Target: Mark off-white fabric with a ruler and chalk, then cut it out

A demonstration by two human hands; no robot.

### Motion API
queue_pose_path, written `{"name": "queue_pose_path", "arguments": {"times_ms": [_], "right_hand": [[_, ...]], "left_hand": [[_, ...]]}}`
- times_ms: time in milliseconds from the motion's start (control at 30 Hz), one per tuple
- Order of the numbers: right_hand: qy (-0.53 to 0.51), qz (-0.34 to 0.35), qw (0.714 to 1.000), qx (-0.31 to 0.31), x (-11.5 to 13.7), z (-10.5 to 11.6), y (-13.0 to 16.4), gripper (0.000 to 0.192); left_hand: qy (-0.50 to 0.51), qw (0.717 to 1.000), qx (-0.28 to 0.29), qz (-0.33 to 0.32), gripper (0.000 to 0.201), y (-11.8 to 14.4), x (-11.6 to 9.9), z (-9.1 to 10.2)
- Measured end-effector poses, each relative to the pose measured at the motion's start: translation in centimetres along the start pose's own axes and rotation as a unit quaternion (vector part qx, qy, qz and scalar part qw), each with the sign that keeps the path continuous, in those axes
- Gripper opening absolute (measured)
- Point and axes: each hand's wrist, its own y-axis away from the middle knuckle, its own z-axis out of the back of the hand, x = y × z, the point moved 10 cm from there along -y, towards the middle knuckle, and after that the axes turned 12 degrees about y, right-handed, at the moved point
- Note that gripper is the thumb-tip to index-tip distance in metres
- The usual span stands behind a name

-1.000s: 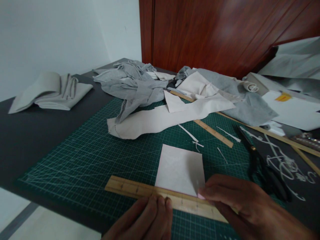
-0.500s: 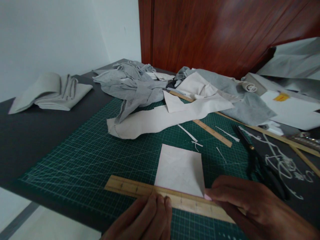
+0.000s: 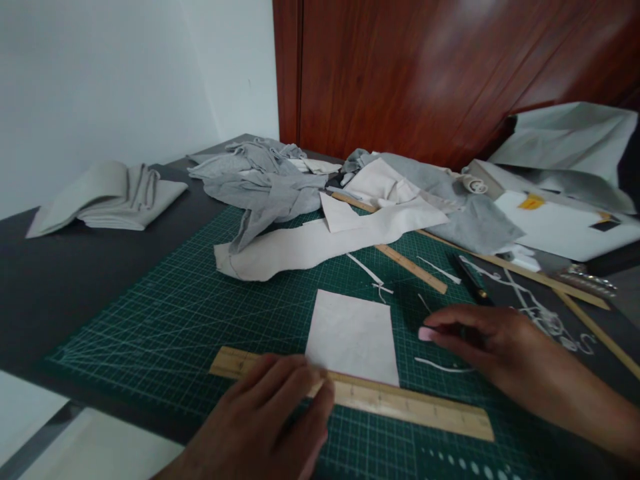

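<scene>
On the green cutting mat [image 3: 165, 313], taken as landmark: 1 wooden ruler [image 3: 380, 400] lying flat along the mat's near edge, its left part pressed down by the left hand [image 3: 270, 420], fingers spread flat over it and closed on nothing. 1 pale square fabric piece [image 3: 353, 337], flat on the mat, its near edge meeting the ruler's far edge, just right of the left fingertips. Right hand [image 3: 480, 337], resting low on the mat just right of the square and apart from it, fingers loosely extended toward the square; whether anything small is pinched under them cannot be told. 1 thin white offcut strip [image 3: 440, 365], lying on the mat under the right hand's near side. 1 second wooden ruler [image 3: 410, 268], slanted across the mat's far right part, its upper end hidden under cloth. 1 long cream fabric strip [image 3: 310, 243], sprawled across the mat's far half. 1 heap of grey cloth [image 3: 265, 180], past the mat's far edge, spilling onto it. 1 folded cream cloth stack [image 3: 107, 197], on the dark tabletop [image 3: 60, 280] well left of the mat. 1 dark-handled tool [image 3: 470, 277], off the mat's right side, partly hidden behind the right hand. Loose white trimmings [image 3: 545, 320] scattered right of the mat.
</scene>
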Motion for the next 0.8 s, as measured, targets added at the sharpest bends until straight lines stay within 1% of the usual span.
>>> {"name": "queue_pose_path", "arguments": {"times_ms": [33, 67, 100, 133, 200, 267, 300, 367, 467, 567, 633, 733, 800], "right_hand": [[-0.002, -0.012, 1.000, 0.015, -0.6, -0.3, -0.3, 0.018], [-0.002, -0.018, 0.999, 0.030, -1.0, -0.6, -0.6, 0.021], [0.000, -0.024, 0.999, 0.039, -1.3, -0.7, -0.7, 0.024], [0.006, -0.033, 0.999, 0.033, -1.7, -0.4, -0.7, 0.026], [0.036, -0.053, 0.998, 0.004, -2.8, 0.8, -0.2, 0.032], [0.098, -0.085, 0.991, -0.032, -4.6, 2.4, 0.6, 0.037], [0.141, -0.102, 0.984, -0.036, -5.6, 3.0, 1.2, 0.037], [0.209, -0.148, 0.967, -0.011, -8.2, 3.2, 2.4, 0.032], [0.223, -0.178, 0.958, 0.007, -10.6, 3.0, 3.9, 0.020], [0.225, -0.196, 0.954, 0.009, -11.5, 2.3, 5.0, 0.019], [0.236, -0.211, 0.949, 0.002, -11.9, 2.1, 5.4, 0.023], [0.260, -0.228, 0.938, -0.010, -12.3, 2.1, 5.8, 0.028], [0.271, -0.232, 0.934, -0.005, -12.6, 2.0, 5.8, 0.025]], "left_hand": [[-0.003, 1.000, 0.013, 0.020, 0.026, -0.2, 0.8, 0.3], [-0.007, 0.998, 0.042, 0.049, 0.034, -0.3, 1.8, 0.5], [0.001, 0.995, 0.062, 0.076, 0.038, -0.4, 2.8, 0.8], [0.014, 0.991, 0.084, 0.107, 0.036, -0.5, 3.8, 1.0], [0.036, 0.978, 0.130, 0.157, 0.024, -0.6, 5.7, 1.2], [0.078, 0.964, 0.180, 0.179, 0.016, -0.6, 6.9, 0.9], [0.094, 0.958, 0.193, 0.188, 0.011, -0.6, 7.4, 0.8], [0.123, 0.949, 0.212, 0.198, 0.008, -0.7, 8.1, 0.5], [0.146, 0.935, 0.230, 0.227, 0.010, -0.4, 9.0, 0.1], [0.138, 0.925, 0.232, 0.268, 0.012, -0.3, 9.8, 0.3], [0.136, 0.925, 0.216, 0.282, 0.014, -0.8, 10.1, 1.1], [0.122, 0.940, 0.160, 0.276, 0.018, -2.5, 11.1, 3.6], [0.095, 0.953, 0.116, 0.264, 0.024, -4.1, 12.4, 5.5]]}}
